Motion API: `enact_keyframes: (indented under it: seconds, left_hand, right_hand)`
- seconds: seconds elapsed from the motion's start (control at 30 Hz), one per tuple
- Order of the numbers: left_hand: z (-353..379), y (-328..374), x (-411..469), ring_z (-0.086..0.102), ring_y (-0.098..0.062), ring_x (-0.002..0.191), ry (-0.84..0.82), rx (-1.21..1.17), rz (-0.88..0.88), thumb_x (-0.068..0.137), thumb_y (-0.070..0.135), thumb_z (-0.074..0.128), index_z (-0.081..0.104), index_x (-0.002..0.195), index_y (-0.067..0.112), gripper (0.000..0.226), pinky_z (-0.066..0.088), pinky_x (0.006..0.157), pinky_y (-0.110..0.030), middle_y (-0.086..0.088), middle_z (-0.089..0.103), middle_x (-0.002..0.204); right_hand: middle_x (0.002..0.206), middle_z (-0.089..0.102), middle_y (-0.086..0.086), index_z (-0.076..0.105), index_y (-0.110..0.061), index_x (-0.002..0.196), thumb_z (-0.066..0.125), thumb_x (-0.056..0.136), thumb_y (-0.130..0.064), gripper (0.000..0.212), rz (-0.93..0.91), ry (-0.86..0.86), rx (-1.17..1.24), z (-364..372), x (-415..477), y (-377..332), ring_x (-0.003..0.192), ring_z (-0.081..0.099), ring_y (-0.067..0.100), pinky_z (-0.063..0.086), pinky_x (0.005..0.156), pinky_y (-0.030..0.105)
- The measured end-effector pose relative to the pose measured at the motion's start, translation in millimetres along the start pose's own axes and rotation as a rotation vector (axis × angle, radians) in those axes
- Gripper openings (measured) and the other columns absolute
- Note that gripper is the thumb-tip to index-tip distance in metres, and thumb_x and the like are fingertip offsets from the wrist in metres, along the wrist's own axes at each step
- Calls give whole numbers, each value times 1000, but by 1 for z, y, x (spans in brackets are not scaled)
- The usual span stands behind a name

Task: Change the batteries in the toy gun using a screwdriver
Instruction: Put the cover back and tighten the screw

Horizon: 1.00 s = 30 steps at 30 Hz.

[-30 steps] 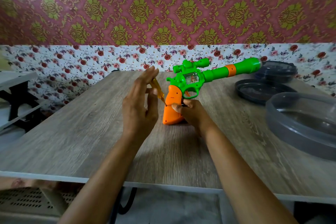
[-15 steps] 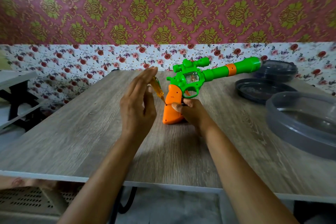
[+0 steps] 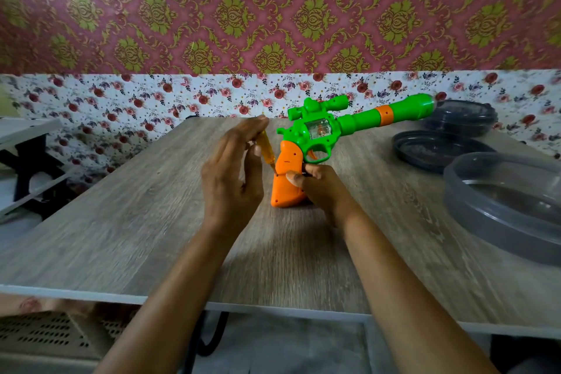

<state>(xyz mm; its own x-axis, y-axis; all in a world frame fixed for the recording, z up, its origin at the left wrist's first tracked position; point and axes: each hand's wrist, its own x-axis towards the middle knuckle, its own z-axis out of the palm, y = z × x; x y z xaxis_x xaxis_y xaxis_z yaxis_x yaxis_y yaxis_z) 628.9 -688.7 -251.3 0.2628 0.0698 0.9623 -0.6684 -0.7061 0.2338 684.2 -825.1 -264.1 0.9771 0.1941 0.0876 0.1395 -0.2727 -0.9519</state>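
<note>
- Orange grip, green body: the gun [image 3: 315, 143] stands on the butt of its grip about mid-worktop, somewhat nearer the far edge, with the barrel slanting up toward the far right corner.
- My right hand [image 3: 318, 184] grips the orange part from the right side, thumb laid across its face and fingers curled behind it, holding the gun upright.
- My left hand [image 3: 233, 173] is raised just left of the gun. The fingers are straight and close together, and the thumb pinches the screwdriver [image 3: 267, 152] against them.
- The screwdriver has a clear yellow handle. It tilts down to the right, and its tip meets the left edge of the grip, just above my right thumb.
- Both forearms reach in over the near edge of the grey wood-grain worktop [image 3: 151, 237].
- Three dark round plastic dishes [image 3: 510, 206] sit along the right edge, well apart from the gun: one near, two toward the far right corner.
- Behind the far edge is a wall papered in flowers.
</note>
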Motion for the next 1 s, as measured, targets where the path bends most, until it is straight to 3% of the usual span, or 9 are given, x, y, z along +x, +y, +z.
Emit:
enact_keyframes:
  seconds: [0.1,0.23,0.4,0.6,0.7,0.77,0.9,1.0]
  left_hand:
    - [0,-1,0,58,-15,107,5,-3,18,89,6,56,63,114,5,26,52,80,-26,-3,54,117]
    - [1,-3,0,52,-7,89,56,13,7,88,9,62,66,107,4,21,49,70,-19,-14,54,99]
    - [1,-3,1,60,-14,95,56,7,13,88,-8,53,60,110,8,28,47,79,-15,-13,64,105]
    - [1,0,0,62,-14,89,1,-98,-23,86,6,65,52,111,11,28,52,73,-19,-14,62,104]
    - [0,0,1,61,-8,83,32,-104,-26,86,1,64,48,104,14,28,50,71,-15,-11,62,99]
    - [1,0,1,60,0,86,65,-114,-53,86,-3,61,45,104,15,30,50,72,-15,-5,63,102]
    - [0,-1,1,62,-7,94,24,-64,-84,89,-4,55,51,120,8,35,53,80,-21,-3,61,112]
    - [0,-1,2,59,-5,108,4,-33,-66,91,-1,52,56,122,8,32,52,84,-20,-6,57,127]
  right_hand:
    - [118,63,16,61,-7,118,55,91,-15,30,7,-2,6,0,0,0,111,58,28,45,100,44]
    - [117,64,17,63,-6,115,56,90,-15,28,5,7,15,1,1,1,109,60,29,45,99,47]
    - [115,65,17,64,-8,113,56,90,-16,26,9,9,-2,2,1,1,108,60,29,46,99,47]
    - [117,64,16,63,-8,115,56,90,-16,27,15,10,4,1,1,1,110,59,29,45,99,47]
    - [117,64,16,63,-8,114,57,89,-17,27,19,9,13,1,1,2,110,59,29,45,99,48]
    - [116,64,16,64,-8,113,57,89,-17,27,19,12,-3,1,1,2,109,59,29,45,99,48]
    - [116,64,16,64,-7,113,56,90,-17,26,11,14,-5,1,2,1,110,59,29,45,101,43]
    - [118,63,16,62,-7,116,55,91,-16,28,17,9,2,0,1,1,112,58,28,44,98,36]
